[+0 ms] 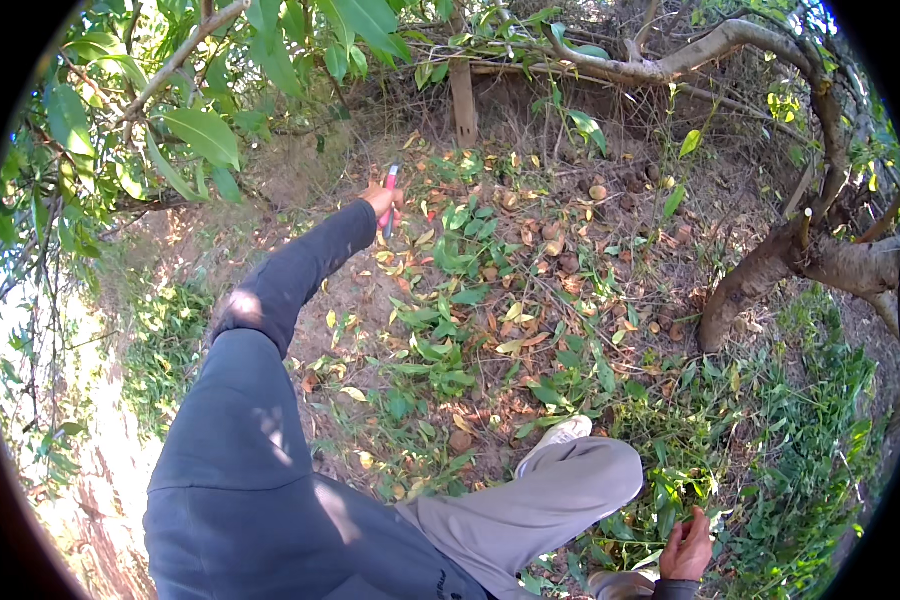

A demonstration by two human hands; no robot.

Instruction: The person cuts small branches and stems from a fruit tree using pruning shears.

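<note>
My left hand (385, 202) is stretched forward over the ground, its fingers closed around a pinkish-red and grey hand tool (391, 180). One end of the tool sticks out past the fingers; its exact kind is not clear. Below the hand lie fallen leaves (514, 311), yellow and brown, among low green weeds. At the lower right, my right hand (686, 551) hangs beside my bent knee, near leafy green plants (675, 487). Its fingers are slightly curled and nothing shows in them. Several round brownish fruits (598, 193) lie on the soil ahead.
A thick curved trunk (750, 285) rises at the right, and its branch (667, 66) arches across the top. A wooden post (463, 105) stands upright ahead. Leafy branches (202, 135) hang at the upper left. Dense grass (795, 420) grows at the right.
</note>
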